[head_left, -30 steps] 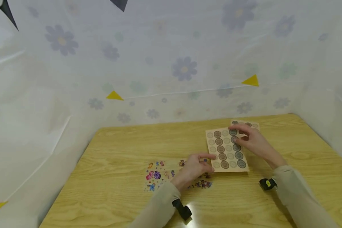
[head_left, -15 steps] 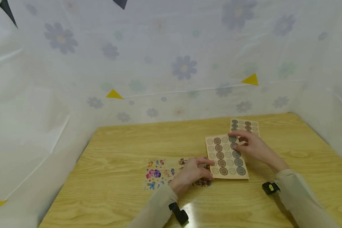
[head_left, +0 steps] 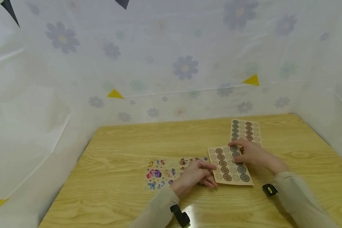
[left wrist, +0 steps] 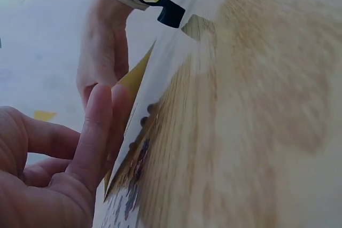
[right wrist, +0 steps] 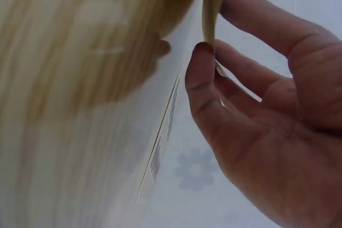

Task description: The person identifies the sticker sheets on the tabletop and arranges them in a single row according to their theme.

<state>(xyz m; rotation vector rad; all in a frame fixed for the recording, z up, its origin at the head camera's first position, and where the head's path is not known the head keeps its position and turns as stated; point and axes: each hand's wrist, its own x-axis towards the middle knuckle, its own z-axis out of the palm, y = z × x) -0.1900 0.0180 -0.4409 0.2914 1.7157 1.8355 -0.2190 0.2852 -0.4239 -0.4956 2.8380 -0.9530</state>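
Observation:
A beige sheet of round stickers (head_left: pixel 228 169), in pale, brown and dark columns, is held tilted over the table. My right hand (head_left: pixel 256 155) pinches its upper right edge between thumb and fingers; the right wrist view shows the thumb (right wrist: pixel 202 73) pressed on the sheet's face. My left hand (head_left: pixel 192 175) is at the sheet's left edge, its fingers fairly straight, with the index fingertip right at the edge. In the left wrist view, fingers (left wrist: pixel 93 132) of the left hand overlap the sheet. A transparent sheet of colourful cartoon stickers (head_left: pixel 156 173) lies partly hidden beneath the left hand.
A second beige sheet of round stickers (head_left: pixel 242 128) lies at the back right, its lower part covered by the right hand. The wooden table (head_left: pixel 117 148) meets a white flowered curtain (head_left: pixel 159 76) behind it. Black cameras are strapped at both wrists.
The held sheet has come down toward the front of the table with my right hand, uncovering more of the back sheet. My left fingers have loosened at its edge.

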